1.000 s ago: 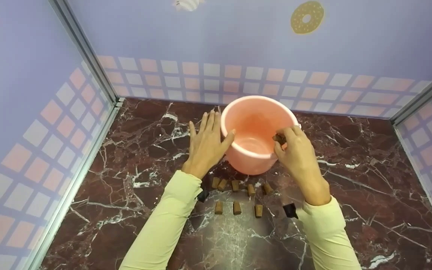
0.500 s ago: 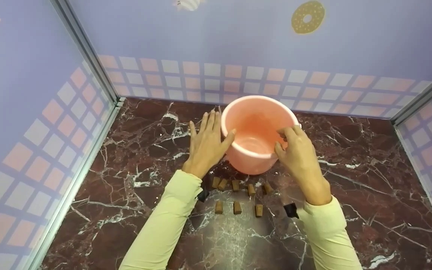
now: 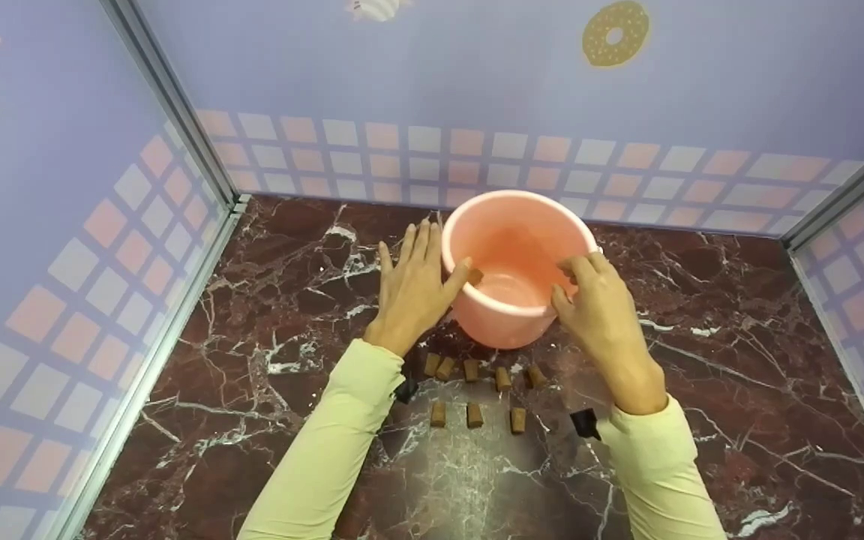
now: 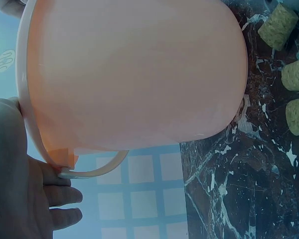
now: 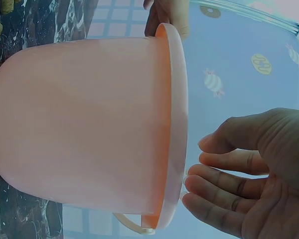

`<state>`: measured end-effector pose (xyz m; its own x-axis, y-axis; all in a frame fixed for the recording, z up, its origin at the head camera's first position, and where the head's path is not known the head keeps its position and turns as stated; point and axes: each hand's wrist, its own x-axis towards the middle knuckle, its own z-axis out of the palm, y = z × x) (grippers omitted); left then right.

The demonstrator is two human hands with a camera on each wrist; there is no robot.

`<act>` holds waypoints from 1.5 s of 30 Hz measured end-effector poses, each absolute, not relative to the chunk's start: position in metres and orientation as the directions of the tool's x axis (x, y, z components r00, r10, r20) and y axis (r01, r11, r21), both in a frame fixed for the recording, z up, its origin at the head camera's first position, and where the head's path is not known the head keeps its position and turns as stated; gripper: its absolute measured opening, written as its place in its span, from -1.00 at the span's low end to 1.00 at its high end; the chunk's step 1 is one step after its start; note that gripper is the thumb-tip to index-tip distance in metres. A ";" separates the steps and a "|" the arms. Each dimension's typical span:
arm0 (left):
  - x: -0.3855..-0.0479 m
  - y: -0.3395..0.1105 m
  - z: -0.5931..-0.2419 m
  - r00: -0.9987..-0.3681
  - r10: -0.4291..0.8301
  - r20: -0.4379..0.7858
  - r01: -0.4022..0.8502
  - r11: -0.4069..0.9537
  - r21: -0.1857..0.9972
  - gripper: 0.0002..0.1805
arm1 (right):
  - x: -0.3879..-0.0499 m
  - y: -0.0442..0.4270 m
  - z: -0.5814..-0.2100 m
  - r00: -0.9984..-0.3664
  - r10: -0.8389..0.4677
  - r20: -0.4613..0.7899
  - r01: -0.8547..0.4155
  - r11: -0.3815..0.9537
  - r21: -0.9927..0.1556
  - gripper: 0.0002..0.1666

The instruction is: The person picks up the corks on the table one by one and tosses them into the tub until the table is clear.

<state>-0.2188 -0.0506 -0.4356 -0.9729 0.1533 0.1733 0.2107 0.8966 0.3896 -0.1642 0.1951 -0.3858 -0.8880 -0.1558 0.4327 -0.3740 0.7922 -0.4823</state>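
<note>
A pink bucket [image 3: 503, 326] stands upright on the marbled surface. My left hand [image 3: 413, 292] rests at its left side, fingers straight and thumb lying over the rim. At the right rim hovers my right hand [image 3: 598, 304], thumb and fingers apart with nothing between them; the right wrist view shows a gap at the fingertips. Inside the bucket, a brown cork [image 3: 475, 277] shows beside the left thumb, partly hidden by it. Several tapered cork stoppers lie in two rows before the bucket, among them a back-row cork [image 3: 471, 371] and a front-row cork [image 3: 475, 415].
The bucket's pale handle [image 4: 102, 169] hangs down its far side. Behind stands a lilac wall panel [image 3: 402, 75] with printed checks and sweets. Metal-edged side panels flank the marbled surface [image 3: 289, 465] on both sides.
The cork between the right fingers has been let go, and a cork now shows inside the bucket near the left thumb. Both hands stay almost in place.
</note>
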 end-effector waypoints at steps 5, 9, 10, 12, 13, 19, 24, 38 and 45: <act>-0.219 -0.051 -0.436 -0.973 0.152 0.173 0.210 0.894 0.395 -0.03 | -0.159 0.196 -0.386 -0.890 -0.149 0.431 -0.371 0.785 -0.497 -0.69; -0.219 -0.051 -0.436 -0.974 0.152 0.165 0.207 0.893 0.399 -0.02 | -0.154 0.198 -0.386 -0.885 -0.151 0.441 -0.379 0.783 -0.494 -0.69; -0.219 -0.051 -0.436 -0.975 0.152 0.163 0.206 0.894 0.399 -0.02 | -0.153 0.198 -0.387 -0.883 -0.151 0.445 -0.381 0.784 -0.490 -0.69; -0.219 -0.050 -0.436 -0.975 0.151 0.165 0.206 0.893 0.400 -0.03 | -0.151 0.199 -0.388 -0.879 -0.151 0.453 -0.385 0.786 -0.483 -0.70; -0.219 -0.050 -0.436 -0.975 0.150 0.165 0.205 0.892 0.404 -0.04 | -0.149 0.199 -0.388 -0.876 -0.152 0.458 -0.387 0.788 -0.479 -0.70; -0.220 -0.050 -0.436 -0.975 0.138 0.176 0.202 0.883 0.425 -0.06 | -0.143 0.202 -0.392 -0.842 -0.159 0.515 -0.421 0.790 -0.445 -0.74; -0.219 -0.050 -0.436 -0.975 0.137 0.175 0.200 0.883 0.424 -0.06 | -0.137 0.203 -0.395 -0.827 -0.160 0.539 -0.432 0.795 -0.425 -0.75; -0.219 -0.050 -0.436 -0.974 0.140 0.176 0.203 0.885 0.419 -0.05 | -0.122 0.209 -0.406 -0.864 -0.117 0.490 -0.379 0.791 -0.480 -0.66; -0.219 -0.049 -0.436 -0.973 0.143 0.181 0.208 0.883 0.421 -0.07 | -0.117 0.210 -0.412 -0.891 -0.087 0.446 -0.335 0.788 -0.516 -0.69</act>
<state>-0.2187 -0.0493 -0.4360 -0.9731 0.1433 0.1806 0.2082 0.8827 0.4213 -0.1169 0.2100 -0.4121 -0.8909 -0.0873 0.4457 -0.3354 0.7882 -0.5161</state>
